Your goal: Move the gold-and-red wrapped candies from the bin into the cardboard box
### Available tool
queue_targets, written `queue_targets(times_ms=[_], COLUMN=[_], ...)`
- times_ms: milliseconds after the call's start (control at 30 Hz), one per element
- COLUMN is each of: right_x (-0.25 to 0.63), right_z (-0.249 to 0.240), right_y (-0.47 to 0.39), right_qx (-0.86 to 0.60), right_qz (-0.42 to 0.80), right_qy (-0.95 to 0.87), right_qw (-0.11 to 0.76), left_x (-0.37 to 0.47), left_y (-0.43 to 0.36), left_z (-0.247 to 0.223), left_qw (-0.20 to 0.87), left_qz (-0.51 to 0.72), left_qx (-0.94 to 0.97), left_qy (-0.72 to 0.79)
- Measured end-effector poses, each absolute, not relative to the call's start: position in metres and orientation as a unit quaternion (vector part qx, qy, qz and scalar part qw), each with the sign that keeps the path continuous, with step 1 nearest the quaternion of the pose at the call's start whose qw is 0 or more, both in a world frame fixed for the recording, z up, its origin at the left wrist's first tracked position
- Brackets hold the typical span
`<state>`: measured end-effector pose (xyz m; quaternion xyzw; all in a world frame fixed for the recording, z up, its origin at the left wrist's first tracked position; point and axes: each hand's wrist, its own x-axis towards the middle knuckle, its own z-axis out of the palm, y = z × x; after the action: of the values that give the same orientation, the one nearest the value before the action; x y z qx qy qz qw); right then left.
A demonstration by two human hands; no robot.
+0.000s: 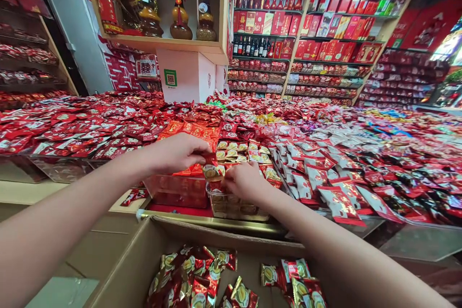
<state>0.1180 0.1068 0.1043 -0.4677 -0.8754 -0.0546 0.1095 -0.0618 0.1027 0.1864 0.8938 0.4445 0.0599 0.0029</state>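
Observation:
My left hand pinches a small red-and-gold candy packet over a clear bin of the same packets. Just to its right, my right hand is closed over packets at the bin's near end; what it grips is mostly hidden by the fingers. Rows of the gold packets run back from both hands. Below my arms, an open cardboard box holds several loose packets of this kind.
A broad display of red wrapped sweets spreads left and right. A clear bin of orange-red packets stands left of my hands. A pink box sits behind, under a shelf of bottles. Wall shelves carry red boxes.

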Motion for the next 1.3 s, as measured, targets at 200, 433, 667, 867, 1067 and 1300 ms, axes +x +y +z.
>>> queue_targets(times_ms=[200,433,667,867,1067,1300], right_x=[0.118,0.125,0.121,0.114,0.119,0.124], right_z=[0.11,0.113,0.106,0.103,0.116,0.125], right_y=[0.109,0.105,0.107,0.112,0.108,0.111], right_qx=[-0.473,-0.474,-0.444,-0.454,-0.444,-0.449], right_qz=[-0.029,-0.007,-0.003,-0.007,0.062,0.075], right_qy=[-0.875,-0.876,-0.885,-0.882,-0.888,-0.877], right_qw=[0.098,0.086,0.137,0.125,0.098,0.154], left_x=[-0.051,-0.041,-0.04,-0.042,-0.045,-0.047], left_y=[0.106,0.11,0.106,0.107,0.103,0.101], left_z=[0.161,0.15,0.145,0.142,0.14,0.14], left_qw=[-0.045,-0.073,-0.088,-0.073,-0.042,-0.024], left_qz=[0.024,0.008,0.01,0.021,0.041,0.071], left_qx=[0.907,0.907,0.906,0.911,0.918,0.917], left_qy=[0.418,0.415,0.415,0.405,0.393,0.392])
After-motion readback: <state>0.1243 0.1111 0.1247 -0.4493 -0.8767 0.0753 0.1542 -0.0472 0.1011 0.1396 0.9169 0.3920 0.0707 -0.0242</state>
